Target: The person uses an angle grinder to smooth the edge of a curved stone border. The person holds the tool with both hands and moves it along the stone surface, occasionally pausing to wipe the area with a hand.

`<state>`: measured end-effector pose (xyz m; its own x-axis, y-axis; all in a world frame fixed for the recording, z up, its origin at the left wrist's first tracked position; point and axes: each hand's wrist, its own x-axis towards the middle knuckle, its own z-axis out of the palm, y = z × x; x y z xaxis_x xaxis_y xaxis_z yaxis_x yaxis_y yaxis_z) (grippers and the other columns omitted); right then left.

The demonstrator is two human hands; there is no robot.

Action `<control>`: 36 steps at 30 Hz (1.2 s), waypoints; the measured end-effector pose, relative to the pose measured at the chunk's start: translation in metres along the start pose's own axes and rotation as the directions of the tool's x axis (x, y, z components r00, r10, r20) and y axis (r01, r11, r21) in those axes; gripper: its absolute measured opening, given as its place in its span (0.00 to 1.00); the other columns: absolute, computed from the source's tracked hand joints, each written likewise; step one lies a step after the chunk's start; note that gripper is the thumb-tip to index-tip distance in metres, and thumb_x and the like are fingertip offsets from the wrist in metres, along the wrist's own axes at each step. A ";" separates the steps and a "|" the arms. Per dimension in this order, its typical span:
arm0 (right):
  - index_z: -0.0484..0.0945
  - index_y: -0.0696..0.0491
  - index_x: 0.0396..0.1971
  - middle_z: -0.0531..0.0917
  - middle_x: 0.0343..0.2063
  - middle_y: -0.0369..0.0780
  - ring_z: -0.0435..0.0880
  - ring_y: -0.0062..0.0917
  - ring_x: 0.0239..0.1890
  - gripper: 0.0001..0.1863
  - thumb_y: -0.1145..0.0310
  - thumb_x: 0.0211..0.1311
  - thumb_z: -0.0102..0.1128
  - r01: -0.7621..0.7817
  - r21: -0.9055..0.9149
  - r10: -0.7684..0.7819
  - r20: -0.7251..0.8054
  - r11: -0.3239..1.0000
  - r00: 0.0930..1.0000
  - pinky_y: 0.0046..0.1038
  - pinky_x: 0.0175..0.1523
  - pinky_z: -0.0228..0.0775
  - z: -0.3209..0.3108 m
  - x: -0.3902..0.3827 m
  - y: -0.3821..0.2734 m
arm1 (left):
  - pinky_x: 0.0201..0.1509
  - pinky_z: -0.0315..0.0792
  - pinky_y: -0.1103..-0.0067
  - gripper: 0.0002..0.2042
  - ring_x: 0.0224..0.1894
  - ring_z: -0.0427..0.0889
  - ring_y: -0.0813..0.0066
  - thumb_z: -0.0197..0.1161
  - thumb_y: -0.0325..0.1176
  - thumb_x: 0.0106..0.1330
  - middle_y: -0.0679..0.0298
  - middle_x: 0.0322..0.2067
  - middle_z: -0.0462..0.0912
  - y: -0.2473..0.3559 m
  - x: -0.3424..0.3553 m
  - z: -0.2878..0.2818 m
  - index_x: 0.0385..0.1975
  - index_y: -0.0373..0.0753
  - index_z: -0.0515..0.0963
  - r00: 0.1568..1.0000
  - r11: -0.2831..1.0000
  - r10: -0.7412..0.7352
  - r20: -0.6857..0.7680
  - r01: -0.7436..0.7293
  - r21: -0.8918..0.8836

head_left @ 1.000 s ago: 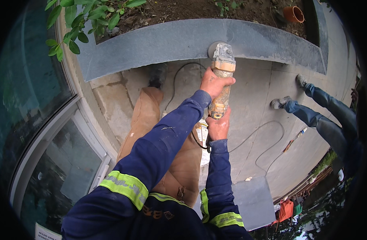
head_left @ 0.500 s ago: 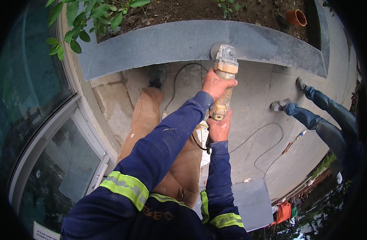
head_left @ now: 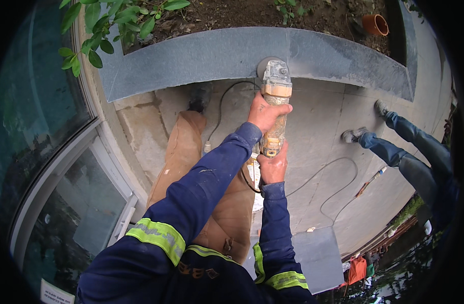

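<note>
A dusty angle grinder (head_left: 276, 101) with a pale orange body is held out in front of me, its grey disc (head_left: 267, 66) lying against the inner edge of a grey stone slab (head_left: 191, 61). My left hand (head_left: 265, 111) wraps round the grinder's upper body, thumb across it. My right hand (head_left: 273, 164) is closed round its rear end, where a dark cord loops down. Below my arms are tan trouser legs (head_left: 181, 147) and part of a white bucket (head_left: 256, 200), mostly hidden.
A planter bed (head_left: 333, 25) holds plants and an orange pot (head_left: 374, 24). A glass door (head_left: 85, 202) is on the left. At right, another person in jeans (head_left: 404, 147) stands near looping cables (head_left: 343, 159) on paving. A grey slab (head_left: 318, 258) lies behind me.
The grinder and both my hands have shifted slightly left and down over the last half second; the disc now sits closer to the slab's edge. My grip is unchanged.
</note>
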<state>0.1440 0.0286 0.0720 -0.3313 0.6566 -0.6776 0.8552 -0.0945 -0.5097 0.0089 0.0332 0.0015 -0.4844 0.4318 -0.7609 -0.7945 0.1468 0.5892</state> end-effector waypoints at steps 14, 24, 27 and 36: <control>0.60 0.56 0.63 0.84 0.39 0.56 0.85 0.52 0.44 0.41 0.76 0.45 0.65 -0.001 -0.033 0.001 0.013 0.999 1.000 0.43 0.49 0.76 -0.003 -0.001 0.018 | 0.48 0.78 0.72 0.29 0.42 0.83 0.68 0.78 0.32 0.47 0.56 0.40 0.83 -0.020 -0.009 -0.002 0.47 0.30 0.71 0.999 0.999 0.021 -0.047 -0.023 -0.044; 0.60 0.56 0.63 0.85 0.38 0.54 0.86 0.50 0.43 0.41 0.75 0.45 0.66 -0.018 -0.088 0.016 -0.027 0.996 1.000 0.41 0.49 0.77 -0.007 -0.015 0.040 | 0.51 0.76 0.73 0.31 0.44 0.82 0.69 0.79 0.32 0.48 0.56 0.42 0.82 -0.048 -0.018 0.003 0.50 0.31 0.70 0.998 0.999 0.003 -0.056 -0.001 0.038; 0.60 0.56 0.64 0.85 0.37 0.55 0.86 0.50 0.43 0.41 0.75 0.45 0.66 0.041 -0.081 -0.041 0.009 0.996 0.999 0.41 0.48 0.77 -0.004 -0.009 0.047 | 0.50 0.77 0.73 0.29 0.44 0.82 0.71 0.78 0.31 0.49 0.57 0.42 0.82 -0.038 -0.021 0.000 0.50 0.31 0.70 0.999 0.998 0.012 -0.040 -0.014 -0.055; 0.60 0.55 0.64 0.85 0.38 0.54 0.87 0.49 0.43 0.41 0.76 0.45 0.66 0.020 -0.016 -0.021 -0.048 1.000 0.999 0.41 0.49 0.77 -0.007 -0.007 0.040 | 0.48 0.78 0.73 0.29 0.42 0.82 0.71 0.78 0.31 0.49 0.57 0.42 0.82 -0.046 -0.011 0.008 0.49 0.30 0.69 0.999 0.999 0.038 -0.022 -0.037 0.032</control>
<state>0.1833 0.0252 0.0605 -0.3297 0.6934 -0.6407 0.8545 -0.0694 -0.5148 0.0532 0.0290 -0.0152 -0.5222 0.4170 -0.7440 -0.7638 0.1594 0.6254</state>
